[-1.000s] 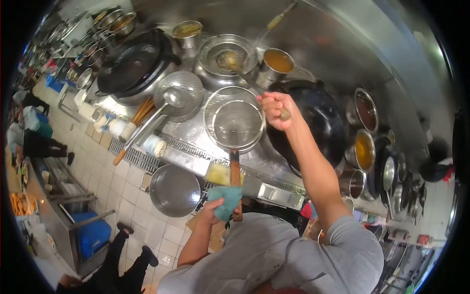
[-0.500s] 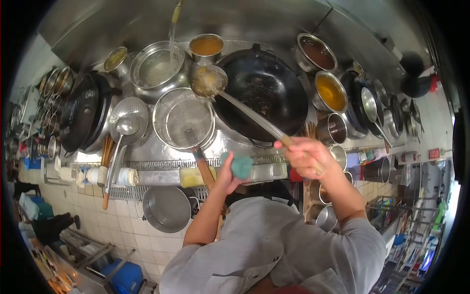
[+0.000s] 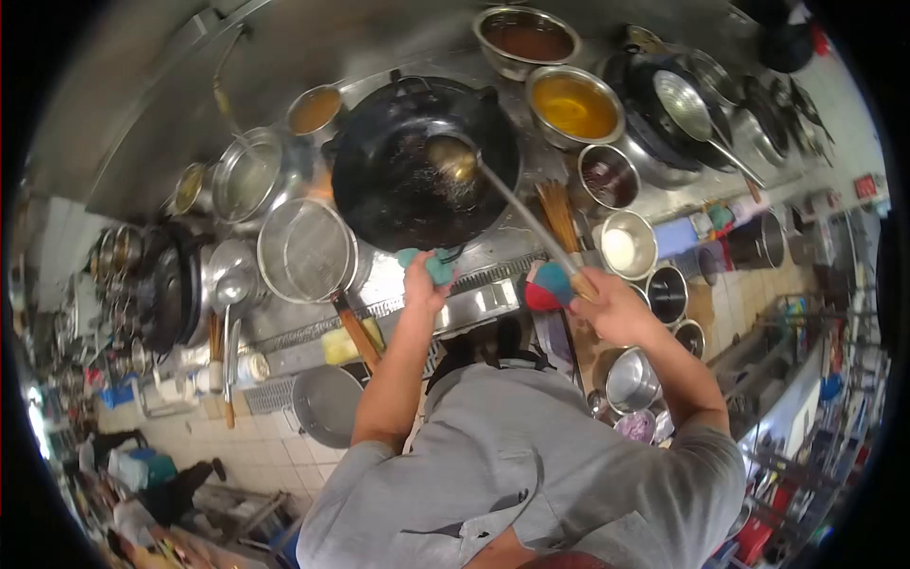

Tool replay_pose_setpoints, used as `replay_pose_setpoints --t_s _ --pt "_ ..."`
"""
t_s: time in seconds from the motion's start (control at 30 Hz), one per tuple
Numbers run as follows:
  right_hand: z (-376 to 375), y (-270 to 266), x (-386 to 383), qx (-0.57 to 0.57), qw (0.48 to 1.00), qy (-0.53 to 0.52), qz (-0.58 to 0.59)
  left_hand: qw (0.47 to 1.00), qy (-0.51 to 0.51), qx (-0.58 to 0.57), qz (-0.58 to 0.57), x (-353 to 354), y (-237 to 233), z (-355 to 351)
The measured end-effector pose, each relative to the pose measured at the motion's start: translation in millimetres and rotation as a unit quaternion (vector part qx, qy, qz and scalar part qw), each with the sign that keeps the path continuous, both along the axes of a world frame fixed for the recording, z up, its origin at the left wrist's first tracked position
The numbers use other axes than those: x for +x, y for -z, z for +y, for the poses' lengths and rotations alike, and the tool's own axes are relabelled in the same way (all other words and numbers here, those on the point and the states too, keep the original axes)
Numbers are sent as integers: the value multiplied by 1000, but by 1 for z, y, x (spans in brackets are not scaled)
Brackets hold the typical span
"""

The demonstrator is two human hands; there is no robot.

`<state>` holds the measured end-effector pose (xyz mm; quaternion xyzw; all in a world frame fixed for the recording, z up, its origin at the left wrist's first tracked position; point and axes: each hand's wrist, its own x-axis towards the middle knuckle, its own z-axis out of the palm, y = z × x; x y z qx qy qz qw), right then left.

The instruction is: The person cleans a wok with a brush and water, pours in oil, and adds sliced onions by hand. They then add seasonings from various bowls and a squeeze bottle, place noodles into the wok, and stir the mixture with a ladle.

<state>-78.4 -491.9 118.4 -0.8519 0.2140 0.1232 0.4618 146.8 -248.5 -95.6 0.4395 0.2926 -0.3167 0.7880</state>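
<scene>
My right hand (image 3: 618,305) is closed round the wooden end of a long-handled ladle (image 3: 533,220). The ladle's bowl is down inside the large black wok (image 3: 379,175), over a shiny patch on its inner surface. My left hand (image 3: 422,286) is closed on a green cloth (image 3: 428,266) at the wok's near rim, beside the metal loop there. Left of the wok lies a round mesh strainer (image 3: 305,248), its wooden handle pointing toward me.
Right of the wok are a bowl of yellow liquid (image 3: 574,105), a bowl of red-brown liquid (image 3: 527,43), a bamboo brush (image 3: 559,216) and a pot of white content (image 3: 621,248). A grey pan (image 3: 327,408) sits low on the left. People's legs show at lower left.
The view has turned and shifted right. The ladle's bowl has gone from above the strainer and wok edge into the wok. My left hand with the green cloth has come to the wok's rim.
</scene>
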Motion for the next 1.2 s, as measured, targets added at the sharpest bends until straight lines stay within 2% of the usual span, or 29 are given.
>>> replay_pose_setpoints --t_s 0.07,0.17,0.2,0.27,0.37,0.43,0.47,0.53,0.63,0.67,0.7,0.73,0.77,0.83,0.87,0.9,0.93,0.97,1.0,1.07,1.17,1.2 --pt "-8 15 -5 -154 982 -13 -105 1000 -18 17 -5 -10 -8 -13" --pt "-8 24 20 -132 976 17 -170 999 -19 20 -36 -14 -8 -24" --pt "-6 40 31 -118 957 16 -265 999 -11 26 -20 -16 -14 -20" --pt "10 65 57 -122 958 56 -255 1000 1 26 10 -15 -33 -12" --pt "47 106 83 -99 960 80 -248 999 32 10 -20 -26 -2 38" --pt "88 114 94 -75 964 64 -246 992 -46 73 -93 -56 -38 70" --pt "107 110 110 -34 972 50 -225 990 -54 46 -119 -65 -36 96" --pt "147 97 161 -59 972 -11 -226 983 -64 -11 -173 -77 -33 147" --pt "217 89 269 -81 965 -54 -245 982 -68 -62 -167 -90 -51 225" --pt "241 94 314 -94 971 -97 -200 978 -102 -41 -175 -97 -57 243" --pt "277 85 349 -83 973 -98 -193 974 -135 -19 -183 -101 -62 260" --pt "302 131 406 -181 952 -157 -188 968 -166 2 -190 -105 -64 275" --pt "338 114 421 -171 963 -141 -155 967 -180 5 -179 -113 -60 291" --pt "398 124 473 -102 981 -163 -25 968 -192 8 -162 -125 -47 322" --pt "428 135 482 -56 992 -95 -67 965 -209 2 -157 -132 -41 332" --pt "450 144 500 166 984 -53 -29 962 -225 -5 -153 -138 -34 341" --pt "472 152 517 361 932 18 28 959 -243 -12 -148 -143 -29 350" --pt "480 150 525 585 802 99 72 958 -250 -14 -143 -147 -26 356" --pt "480 140 526 665 731 117 99 955 -262 -18 -137 -150 -25 358" --pt "478 99 511 801 563 139 149 958 -261 -32 -118 -154 -25 364" --pt "458 59 488 867 456 146 140 971 -215 -64 -79 -144 -17 374" --pt "450 59 491 881 440 130 113 976 -195 -73 -62 -142 -7 381"
